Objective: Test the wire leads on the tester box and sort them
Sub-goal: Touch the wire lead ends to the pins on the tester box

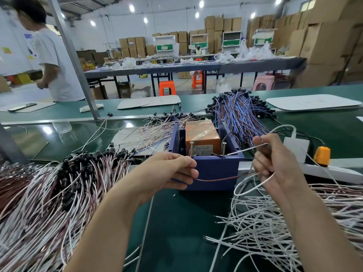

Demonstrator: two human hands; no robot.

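Your left hand (172,169) pinches one end of a brown wire (216,179) by the left screw (191,148) of the blue tester box (216,167); your right hand (275,160) grips its other end and a white wire (247,149), whose tip seems to touch the right screw (224,148); a heap of leads (59,183) lies to your left.

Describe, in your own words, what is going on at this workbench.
A person is working over the blue tester box. Their left hand pinches the brown wire beside the left screw post. Their right hand grips the white wire, whose tip points at the right screw post; whether it touches cannot be told. Heaps of leads lie on the green bench on both sides and behind the box.
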